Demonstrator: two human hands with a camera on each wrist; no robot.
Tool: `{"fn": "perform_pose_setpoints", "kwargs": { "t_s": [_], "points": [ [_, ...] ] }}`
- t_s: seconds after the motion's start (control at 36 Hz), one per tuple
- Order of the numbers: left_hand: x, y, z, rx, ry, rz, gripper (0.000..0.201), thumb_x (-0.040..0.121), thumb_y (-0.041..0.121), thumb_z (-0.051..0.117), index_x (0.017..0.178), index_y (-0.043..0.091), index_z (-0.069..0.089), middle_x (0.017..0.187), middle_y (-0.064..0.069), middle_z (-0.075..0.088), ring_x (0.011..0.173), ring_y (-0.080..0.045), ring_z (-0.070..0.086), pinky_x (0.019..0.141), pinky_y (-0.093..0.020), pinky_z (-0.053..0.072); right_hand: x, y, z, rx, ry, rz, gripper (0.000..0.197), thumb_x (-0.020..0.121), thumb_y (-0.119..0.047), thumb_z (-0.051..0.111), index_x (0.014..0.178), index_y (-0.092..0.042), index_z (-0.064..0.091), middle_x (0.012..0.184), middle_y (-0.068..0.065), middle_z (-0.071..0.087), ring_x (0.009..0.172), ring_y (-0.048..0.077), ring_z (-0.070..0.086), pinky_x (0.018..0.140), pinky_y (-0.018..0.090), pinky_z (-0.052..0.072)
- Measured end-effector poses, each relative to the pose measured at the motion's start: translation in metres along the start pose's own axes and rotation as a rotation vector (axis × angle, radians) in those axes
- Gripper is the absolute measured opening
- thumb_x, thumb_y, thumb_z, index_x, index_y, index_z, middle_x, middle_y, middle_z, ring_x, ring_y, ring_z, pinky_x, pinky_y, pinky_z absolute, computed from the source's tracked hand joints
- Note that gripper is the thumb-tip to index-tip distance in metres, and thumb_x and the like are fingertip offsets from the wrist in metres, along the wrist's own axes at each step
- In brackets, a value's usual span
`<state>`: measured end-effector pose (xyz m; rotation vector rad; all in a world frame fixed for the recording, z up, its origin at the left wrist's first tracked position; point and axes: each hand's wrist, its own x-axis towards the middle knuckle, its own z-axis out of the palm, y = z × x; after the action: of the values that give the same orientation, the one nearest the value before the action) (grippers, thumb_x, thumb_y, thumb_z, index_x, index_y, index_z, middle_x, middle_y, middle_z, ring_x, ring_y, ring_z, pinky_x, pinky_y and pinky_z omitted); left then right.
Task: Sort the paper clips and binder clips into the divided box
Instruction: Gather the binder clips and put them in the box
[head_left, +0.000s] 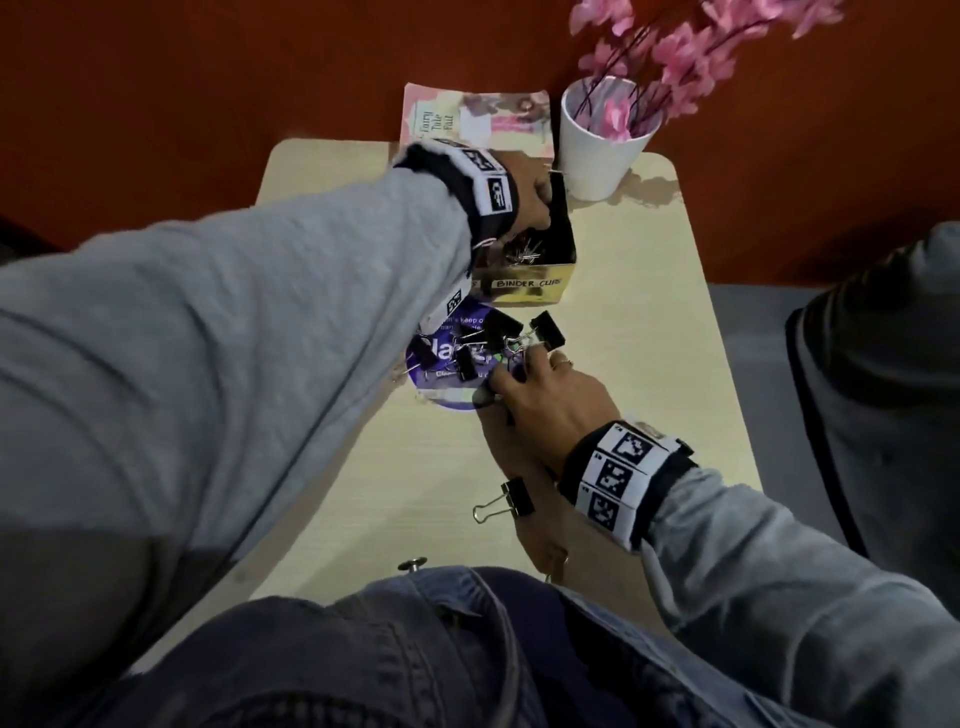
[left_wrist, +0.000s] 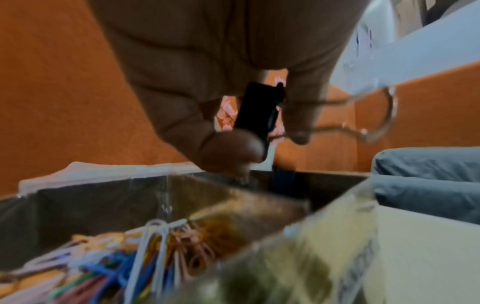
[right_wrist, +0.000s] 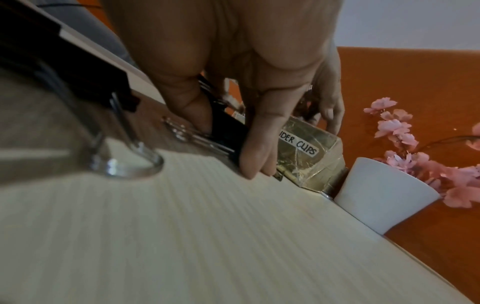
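Meanwhile, left hand (left_wrist: 207, 86) pinches a binder clip (left_wrist: 255, 111) above the box (head_left: 524, 283); right hand (right_wrist: 233, 82) grips another clip (right_wrist: 228, 131).

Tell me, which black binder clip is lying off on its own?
The binder clip nearest the person, left of the right wrist, lies alone on the bare table. The other loose clips crowd together near the gold box.

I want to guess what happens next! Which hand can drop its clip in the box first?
Probably the left hand. It already holds a binder clip right above the box. The right hand is down at the table pile, gripping another clip, farther from the box.
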<state>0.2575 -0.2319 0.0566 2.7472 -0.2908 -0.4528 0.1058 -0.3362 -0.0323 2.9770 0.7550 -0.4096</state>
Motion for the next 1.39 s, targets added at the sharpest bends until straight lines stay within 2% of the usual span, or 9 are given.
{"fn": "perform_pose_setpoints", "kwargs": {
  "t_s": [0.08,0.17,0.44,0.67,0.75,0.92,1.06,1.28,1.39],
  "points": [
    [0.009,-0.004,0.005,0.039,-0.019,-0.018,0.044,0.085,0.044,0.061,0.116,0.012,0.059,0.119,-0.008,0.059,0.097,-0.021,0.053,0.079,-0.025,0.042,-0.001,-0.004,-0.006,0.050,0.017,0.037,0.071,0.079,-0.043,0.001,0.124,-0.015,0.048,0.118,0.021,0.049,0.099,0.039,0.056,0.058,0.037,0.035],
    [0.005,-0.012,0.000,-0.015,0.060,-0.020,0.059,0.081,0.052,0.062,0.129,0.019,0.052,0.131,-0.011,0.048,0.111,-0.029,0.054,0.094,-0.037,0.044,0.003,-0.001,-0.012,0.049,0.044,0.022,0.042,0.092,-0.034,0.030,0.122,-0.010,0.047,0.116,0.021,0.048,0.095,0.038,0.058,0.059,0.037,0.033],
    [-0.089,-0.097,-0.003,-0.048,0.075,-0.194,0.024,0.081,0.040,0.068,0.097,0.022,0.068,0.101,-0.003,0.065,0.090,-0.023,0.058,0.076,-0.031,0.044,0.015,0.013,-0.019,0.104,0.044,0.073,0.038,0.084,-0.026,0.058,0.119,-0.013,0.051,0.112,0.015,0.049,0.086,0.039,0.063,0.064,0.037,0.043],
    [-0.107,-0.095,0.077,0.191,-0.181,-0.186,0.097,0.060,0.067,0.070,0.142,0.047,0.022,0.145,-0.004,0.026,0.126,-0.033,0.033,0.096,-0.046,0.042,0.027,0.042,-0.034,0.520,0.192,0.235,0.021,0.078,0.004,0.057,0.090,-0.009,0.068,0.097,0.013,0.070,0.091,0.031,0.064,0.085,0.038,0.052],
    [-0.099,-0.085,0.087,0.195,-0.132,-0.157,0.087,0.068,0.052,0.073,0.141,0.043,0.028,0.144,-0.006,0.027,0.126,-0.035,0.032,0.095,-0.043,0.042,0.034,0.052,-0.057,0.709,0.293,0.263,0.021,0.080,0.004,0.060,0.083,-0.017,0.063,0.084,0.008,0.066,0.070,0.021,0.064,0.070,0.024,0.057],
    [-0.091,-0.081,0.092,0.118,-0.080,-0.145,0.056,0.072,0.036,0.075,0.121,0.031,0.048,0.132,-0.005,0.036,0.114,-0.033,0.044,0.081,-0.035,0.042,0.094,0.067,-0.105,0.475,0.470,0.283,0.025,0.081,-0.002,0.056,0.100,-0.012,0.067,0.101,0.009,0.068,0.096,0.024,0.063,0.079,0.024,0.045],
    [-0.090,-0.079,0.093,0.035,-0.102,-0.155,0.054,0.064,0.034,0.079,0.106,0.026,0.047,0.124,-0.006,0.036,0.084,-0.031,0.056,0.069,-0.033,0.049,0.127,0.060,-0.108,0.353,0.286,0.245,0.027,0.085,-0.003,0.053,0.106,-0.010,0.069,0.115,0.015,0.066,0.110,0.031,0.059,0.093,0.032,0.047],
    [-0.091,-0.075,0.088,0.116,-0.158,-0.110,0.046,0.068,0.038,0.075,0.094,0.025,0.039,0.123,-0.009,0.036,0.079,-0.034,0.059,0.067,-0.035,0.051,0.063,0.057,-0.097,0.243,0.474,0.116,0.016,0.083,-0.018,0.057,0.095,-0.013,0.067,0.106,0.013,0.061,0.096,0.032,0.058,0.081,0.034,0.044],
    [-0.089,-0.070,0.091,0.213,-0.194,-0.072,0.025,0.080,0.034,0.063,0.091,0.021,0.045,0.117,-0.010,0.042,0.082,-0.031,0.057,0.068,-0.034,0.047,0.027,0.050,-0.062,0.139,0.088,0.041,0.045,0.078,-0.038,0.070,0.119,-0.023,0.057,0.124,0.005,0.052,0.105,0.027,0.057,0.084,0.036,0.049]
  ]
}}
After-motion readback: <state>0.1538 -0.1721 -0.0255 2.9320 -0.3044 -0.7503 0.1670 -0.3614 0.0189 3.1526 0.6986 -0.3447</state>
